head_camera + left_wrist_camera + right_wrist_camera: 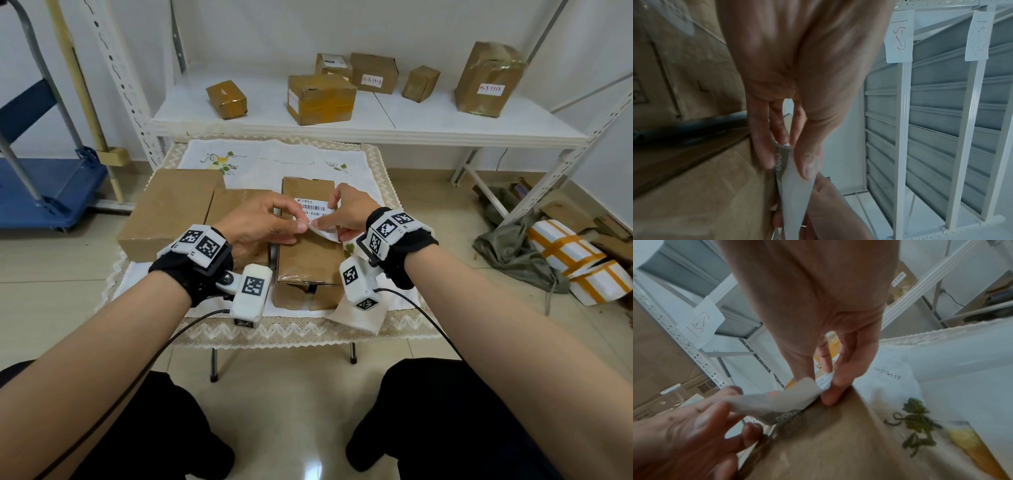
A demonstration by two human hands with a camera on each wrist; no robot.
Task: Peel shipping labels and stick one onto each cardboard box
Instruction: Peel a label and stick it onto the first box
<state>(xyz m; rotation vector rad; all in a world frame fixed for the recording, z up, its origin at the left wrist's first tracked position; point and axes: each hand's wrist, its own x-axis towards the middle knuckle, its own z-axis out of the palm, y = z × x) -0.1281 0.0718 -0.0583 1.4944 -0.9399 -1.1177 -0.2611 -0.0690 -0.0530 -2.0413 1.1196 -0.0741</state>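
Observation:
A white shipping label (pixel 313 209) with a barcode hangs just above the brown cardboard box (pixel 308 263) in the middle of the small table. My left hand (pixel 298 224) pinches the label's near corner, which curls away from the rest of the sheet. My right hand (pixel 337 219) pinches its right side. In the left wrist view, thumb and forefinger of the left hand (pixel 789 164) close on the label (pixel 793 194). In the right wrist view, the right hand (pixel 826 386) grips the label (pixel 777 402) over the box (pixel 828 443). Two more plain boxes (pixel 171 209) (pixel 236 205) lie to the left.
The table wears an embroidered white cloth (pixel 274 161). A white sheet (pixel 356 318) hangs off its front edge. Behind stands a white metal shelf (pixel 411 120) with several taped boxes. A blue cart (pixel 44 192) is at the left, and wrapped parcels (pixel 575 260) lie on the floor at the right.

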